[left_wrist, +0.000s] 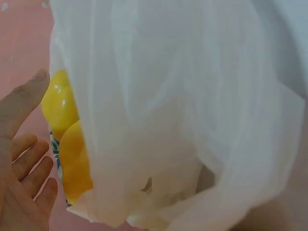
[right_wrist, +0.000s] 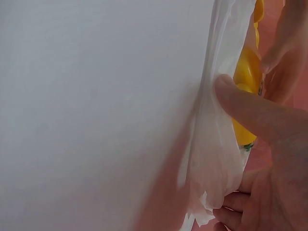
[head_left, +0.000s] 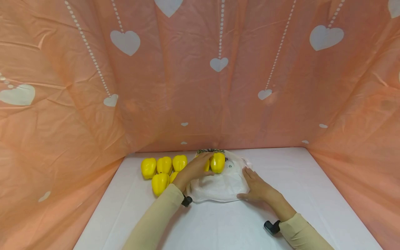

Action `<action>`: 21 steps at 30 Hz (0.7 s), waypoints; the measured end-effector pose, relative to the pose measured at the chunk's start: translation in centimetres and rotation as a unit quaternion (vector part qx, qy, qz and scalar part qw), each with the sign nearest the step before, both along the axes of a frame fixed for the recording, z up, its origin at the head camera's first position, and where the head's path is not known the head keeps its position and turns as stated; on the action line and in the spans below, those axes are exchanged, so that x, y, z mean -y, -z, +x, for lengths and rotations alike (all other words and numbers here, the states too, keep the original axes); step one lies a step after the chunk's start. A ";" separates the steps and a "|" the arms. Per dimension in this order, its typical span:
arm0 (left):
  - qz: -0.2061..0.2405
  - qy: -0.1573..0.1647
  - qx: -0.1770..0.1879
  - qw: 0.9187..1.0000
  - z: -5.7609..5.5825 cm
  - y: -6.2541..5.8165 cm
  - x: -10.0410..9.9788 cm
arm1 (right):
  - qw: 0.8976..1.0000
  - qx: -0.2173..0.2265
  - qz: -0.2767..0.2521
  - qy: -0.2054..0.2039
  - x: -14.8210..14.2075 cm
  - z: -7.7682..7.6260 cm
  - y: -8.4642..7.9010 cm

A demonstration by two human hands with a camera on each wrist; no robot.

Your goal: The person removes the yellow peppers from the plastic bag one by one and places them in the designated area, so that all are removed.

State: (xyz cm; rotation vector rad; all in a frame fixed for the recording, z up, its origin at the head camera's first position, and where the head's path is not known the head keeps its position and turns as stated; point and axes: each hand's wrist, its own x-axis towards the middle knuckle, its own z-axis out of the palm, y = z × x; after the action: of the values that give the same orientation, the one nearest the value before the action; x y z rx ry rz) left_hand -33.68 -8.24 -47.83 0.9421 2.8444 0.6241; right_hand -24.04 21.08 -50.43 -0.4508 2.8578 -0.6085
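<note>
Cannot make out any text, brand or number; can see small dark marks [head_left: 230, 166] on the bag [head_left: 218, 189], too tiny to read.

I saw the head camera look forward and down from high and well back, taking in the white table [head_left: 228, 227] and heart-print curtain [head_left: 168, 93]. The left wrist camera [head_left: 186, 201] peered at the thin white bag [head_left: 218, 189] from very close, turned sideways, curtain along its left edge; the right wrist camera [head_left: 272, 227], also near, caught curtain on its right. All three views shared the bag and yellow bell peppers [head_left: 217, 163].
</note>
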 end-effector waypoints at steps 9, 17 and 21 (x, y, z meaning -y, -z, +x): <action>-0.017 -0.024 -0.004 1.000 -0.4 0.4 -0.9 | 1.000 0.010 -0.003 0.006 0.0 0.0 0.0; -0.027 -0.046 -0.010 0.999 -0.8 0.4 -1.5 | 1.000 0.003 0.002 0.003 0.0 0.0 -0.1; -0.040 -0.046 -0.019 0.998 -0.9 0.5 -1.8 | 1.000 0.002 0.001 0.003 0.1 0.0 -0.1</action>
State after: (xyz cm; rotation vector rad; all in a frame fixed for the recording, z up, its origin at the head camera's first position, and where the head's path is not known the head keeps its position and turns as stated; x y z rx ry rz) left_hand -34.54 -6.47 -48.35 0.8236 2.9369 0.5023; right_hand -24.02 21.03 -50.32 -0.4410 2.8560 -0.6055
